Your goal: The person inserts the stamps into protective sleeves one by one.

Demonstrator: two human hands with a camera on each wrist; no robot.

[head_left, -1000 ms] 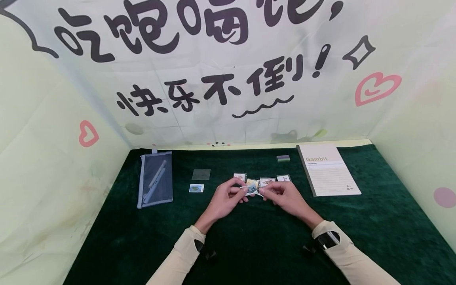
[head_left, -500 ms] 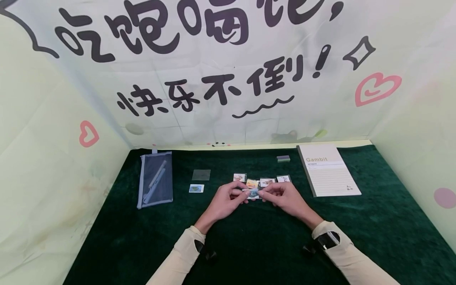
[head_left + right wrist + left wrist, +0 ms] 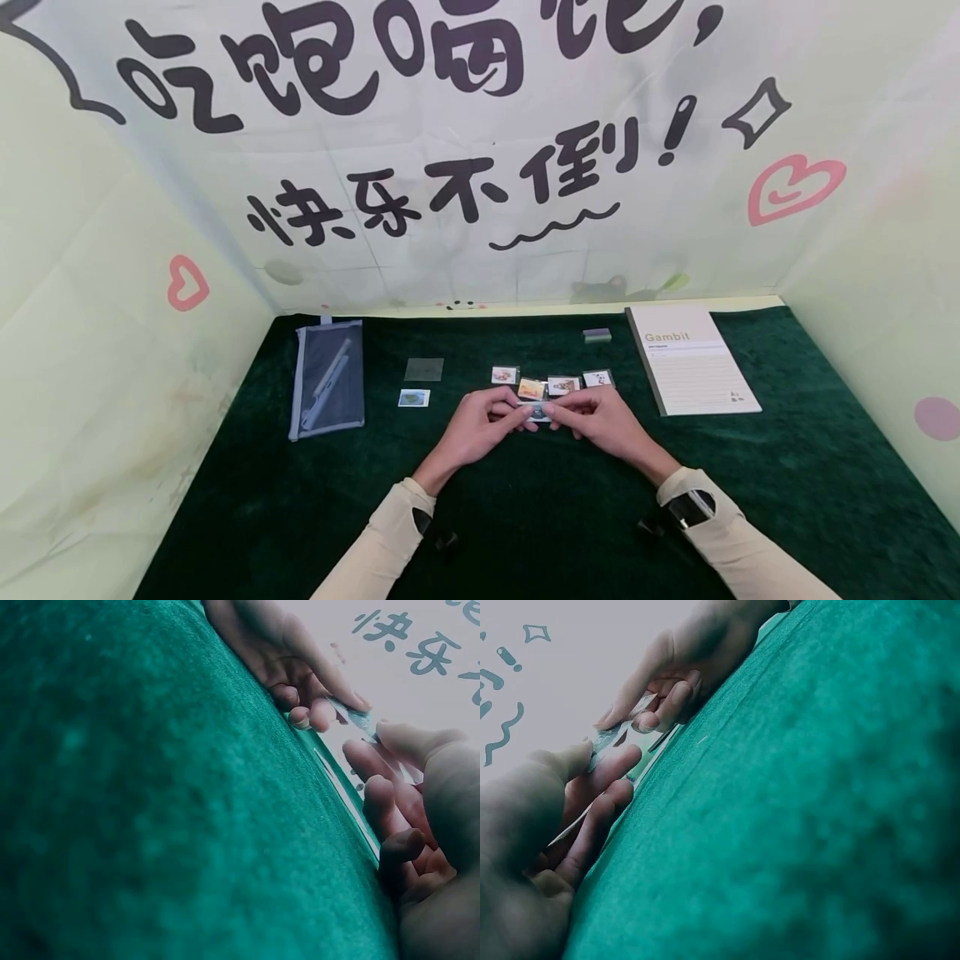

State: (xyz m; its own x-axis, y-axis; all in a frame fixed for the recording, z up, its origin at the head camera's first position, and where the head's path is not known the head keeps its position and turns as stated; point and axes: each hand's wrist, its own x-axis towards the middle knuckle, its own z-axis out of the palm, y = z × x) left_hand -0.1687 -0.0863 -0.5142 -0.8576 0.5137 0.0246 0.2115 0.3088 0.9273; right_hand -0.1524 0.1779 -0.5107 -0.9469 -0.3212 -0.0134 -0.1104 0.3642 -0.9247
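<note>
In the head view a small blue picture stamp [image 3: 537, 411] is pinched at both ends, above the dark green cloth. My left hand [image 3: 476, 423] holds its left end between thumb and fingers. My right hand [image 3: 603, 423] pinches the right end the same way. Both wrist views show clear, bent film around the stamp [image 3: 358, 718]; fingertips cover its edges. Just behind the hands lie several picture stamps, among them an orange one [image 3: 532, 388] and a white one [image 3: 564, 384]. Another blue stamp [image 3: 414, 398] lies to the left, below a clear sleeve [image 3: 424, 369].
On the left lies a mesh zip pouch [image 3: 330, 379] with pens inside. A lined notebook [image 3: 693, 358] lies at the right. Near the back edge sits a small purple and green block [image 3: 597, 336]. Printed fabric [image 3: 435, 275] stands behind the cloth.
The held stamp has tilted and shifted slightly toward me and to the right. More of the orange stamp behind it shows. Both hands keep their pinch, with small finger movements.
</note>
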